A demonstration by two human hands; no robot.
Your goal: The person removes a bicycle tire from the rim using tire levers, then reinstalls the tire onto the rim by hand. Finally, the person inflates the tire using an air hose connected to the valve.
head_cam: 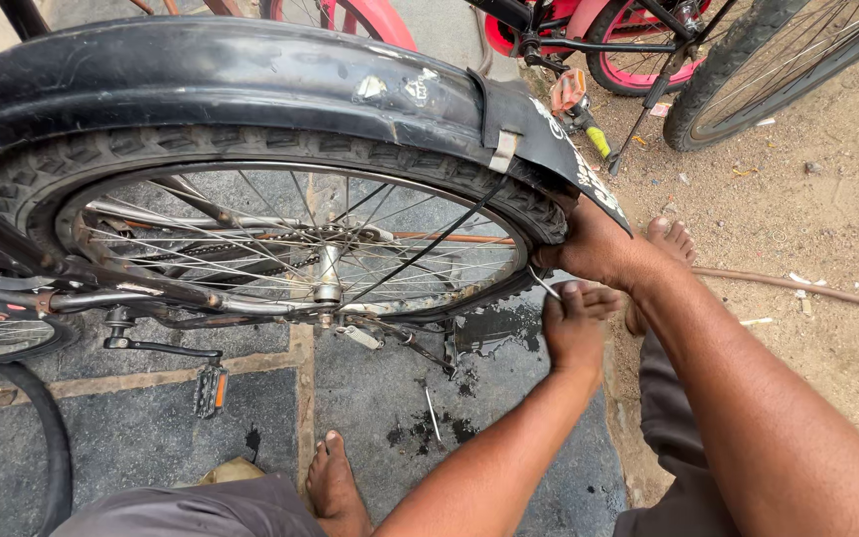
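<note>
A bicycle's rear wheel (280,249) with a knobby black tyre (101,154) fills the left half, under a black mudguard (251,75). My right hand (599,244) grips the tyre's right end, beside the mudguard's tip. Just below it my left hand (571,323) is closed on a thin metal tool (545,285) whose end points at the rim edge. The silver rim, spokes and hub (327,291) are in plain sight.
A pedal (211,390) and crank hang below the frame over dark paving tiles with wet stains. My bare feet (335,487) rest on the tiles. A hose (797,288) crosses sandy ground at right. Other bicycles, one pink-red (638,50), stand behind.
</note>
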